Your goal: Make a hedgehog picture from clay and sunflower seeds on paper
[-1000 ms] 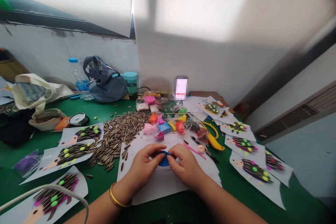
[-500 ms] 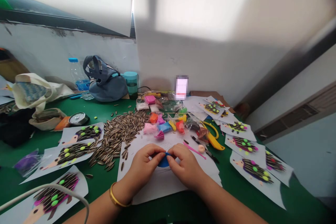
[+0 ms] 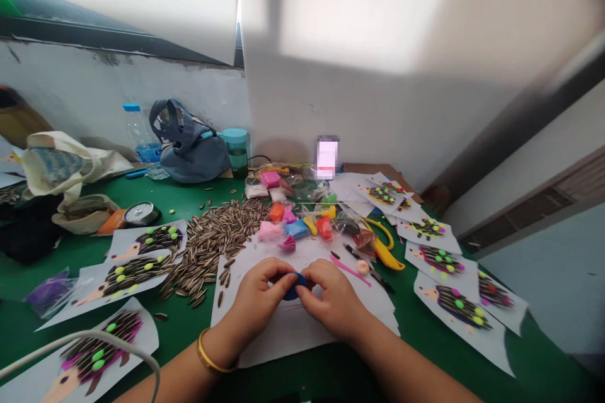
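Note:
Between my two hands is a flattened piece of blue modelling clay [image 3: 293, 291], pinched from both sides above a stack of white paper [image 3: 283, 334]. My left hand [image 3: 263, 293] grips its left edge with thumb and forefinger, a gold bangle on the wrist. On the opposite edge, my right hand [image 3: 329, 293] is closed with the thumb in front of the clay. To the right of that hand lie a pink modelling tool [image 3: 350, 269], a ball of peach clay [image 3: 362, 267] and a black pen [image 3: 354, 252]. Bagged coloured clays [image 3: 297, 228] sit just beyond my hands.
A heap of sunflower seeds [image 3: 212, 239] spreads on the left of the green table [image 3: 189, 340]. Hedgehog pictures made with seeds [image 3: 463, 308] lie at both sides. Yellow-handled scissors [image 3: 387, 252] rest at right. A blue bag [image 3: 193, 151] and cup [image 3: 235, 151] stand behind. A white cable [image 3: 94, 335] crosses front left.
The blue clay has turned and tilted slightly between my fingers, its upper edge now rising more. My hands have barely shifted; everything else lies as before.

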{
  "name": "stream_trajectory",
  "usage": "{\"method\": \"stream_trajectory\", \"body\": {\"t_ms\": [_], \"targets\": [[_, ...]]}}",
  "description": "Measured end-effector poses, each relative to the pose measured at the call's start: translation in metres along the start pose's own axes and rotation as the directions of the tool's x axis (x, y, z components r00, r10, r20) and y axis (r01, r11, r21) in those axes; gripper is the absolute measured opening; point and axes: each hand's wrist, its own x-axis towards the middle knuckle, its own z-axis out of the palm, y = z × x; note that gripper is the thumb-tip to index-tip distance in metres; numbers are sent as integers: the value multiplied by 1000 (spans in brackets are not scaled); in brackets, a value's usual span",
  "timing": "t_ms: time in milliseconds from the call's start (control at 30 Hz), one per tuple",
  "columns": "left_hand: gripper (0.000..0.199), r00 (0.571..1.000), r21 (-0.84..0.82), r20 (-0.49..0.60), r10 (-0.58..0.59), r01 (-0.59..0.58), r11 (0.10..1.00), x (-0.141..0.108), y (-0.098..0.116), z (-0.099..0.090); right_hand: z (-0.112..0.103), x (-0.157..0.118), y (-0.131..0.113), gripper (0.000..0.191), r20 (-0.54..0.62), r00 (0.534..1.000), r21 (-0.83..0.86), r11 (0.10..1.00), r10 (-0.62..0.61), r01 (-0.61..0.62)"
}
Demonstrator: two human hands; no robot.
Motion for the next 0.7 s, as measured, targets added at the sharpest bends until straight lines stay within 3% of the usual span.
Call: {"method": "stream_trajectory", "body": {"t_ms": [133,333,700], "targets": [[16,999,-71,-22,-39,38,997,0,0,0,-3,0,0,8,10,1000,52,999,7,-7],[19,999,-57,45,-18,20,998,-2,3,1,-2,1,5,14,-58,998,62,998,25,-21],[21,994,-162,1,-105,104,981,-1,2,0,-2,1,1,8,15,1000,25,1000,8,-9]]}}
